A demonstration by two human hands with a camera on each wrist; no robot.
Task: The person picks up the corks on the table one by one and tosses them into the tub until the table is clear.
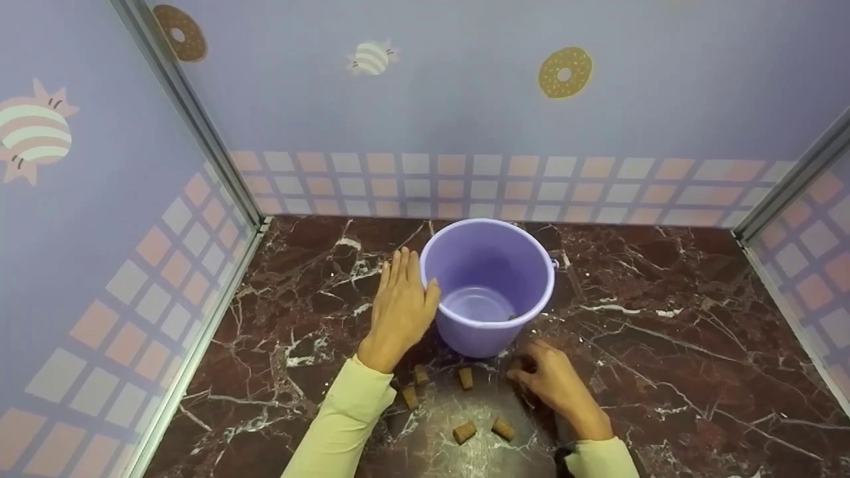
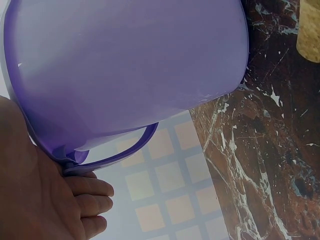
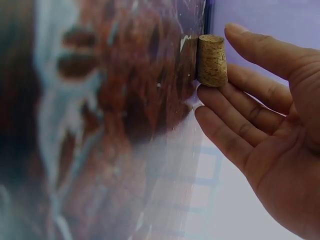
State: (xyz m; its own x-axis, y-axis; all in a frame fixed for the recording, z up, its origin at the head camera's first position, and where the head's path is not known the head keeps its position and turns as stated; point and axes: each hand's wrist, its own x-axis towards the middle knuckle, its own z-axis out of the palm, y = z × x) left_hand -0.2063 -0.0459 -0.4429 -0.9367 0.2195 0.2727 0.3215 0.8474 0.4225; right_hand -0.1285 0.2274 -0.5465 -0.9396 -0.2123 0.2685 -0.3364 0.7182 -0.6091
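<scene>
A purple bucket (image 1: 478,338) stands upright on the marble-patterned surface. My left hand (image 1: 402,315) rests against its left side, fingers straight and thumb over the rim. The bucket's handle (image 2: 117,157) hangs by the left fingers (image 2: 92,205) in the left wrist view. My right hand (image 1: 554,382) is low beside the bucket's front right. In the right wrist view, its fingers (image 3: 245,120) lie beside an upright cork (image 3: 212,62), with the thumb apart from it; the head view hides this cork. A small brown piece (image 1: 513,317) shows inside the bucket.
Several corks lie in front of the bucket: one cork (image 1: 466,378) near its base, a pair of corks (image 1: 410,397) to the left, and a cork (image 1: 464,432) beside another cork (image 1: 503,429) nearer me. A patterned back wall (image 1: 465,119) and side walls (image 1: 99,265) enclose the surface.
</scene>
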